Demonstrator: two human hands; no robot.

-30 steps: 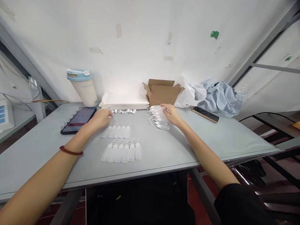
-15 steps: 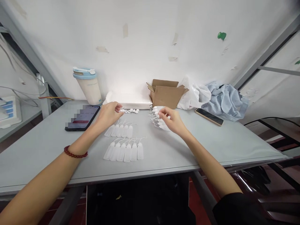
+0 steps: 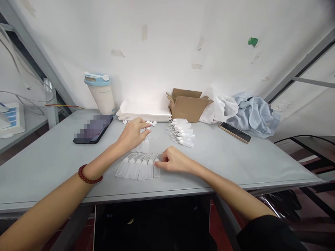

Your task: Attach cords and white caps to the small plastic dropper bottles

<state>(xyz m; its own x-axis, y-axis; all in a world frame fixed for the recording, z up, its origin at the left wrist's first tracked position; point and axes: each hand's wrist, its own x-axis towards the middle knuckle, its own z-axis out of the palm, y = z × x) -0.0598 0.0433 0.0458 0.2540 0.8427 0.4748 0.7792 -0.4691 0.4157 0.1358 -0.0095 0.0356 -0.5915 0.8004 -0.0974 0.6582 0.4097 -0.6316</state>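
Note:
My left hand (image 3: 134,134) hovers over the back row, thumb and forefinger pinched on what looks like a small white cap (image 3: 147,128). Behind its fingertips lie more white caps (image 3: 154,123). Small flat translucent plastic bottles with thin, curved white tips lie in two rows; the back row (image 3: 142,145) is partly hidden by my left hand. At the right end of the front row (image 3: 134,170), my right hand (image 3: 172,159) has its thumb and curled forefinger closed at the neck of the last bottle (image 3: 156,171). A pile of similar bottles (image 3: 185,135) lies behind my right hand.
Along the wall stand a blue-lidded cup (image 3: 101,94), stacked white trays (image 3: 143,112), an open cardboard box (image 3: 188,106), a white plastic bag (image 3: 220,108) and a light blue cloth (image 3: 255,113). One phone (image 3: 101,125) lies left, another (image 3: 235,132) right.
My right hand has moved from the bottle pile forward and left to the front row's right end. My left hand has shifted right along the caps. The view has tilted slightly.

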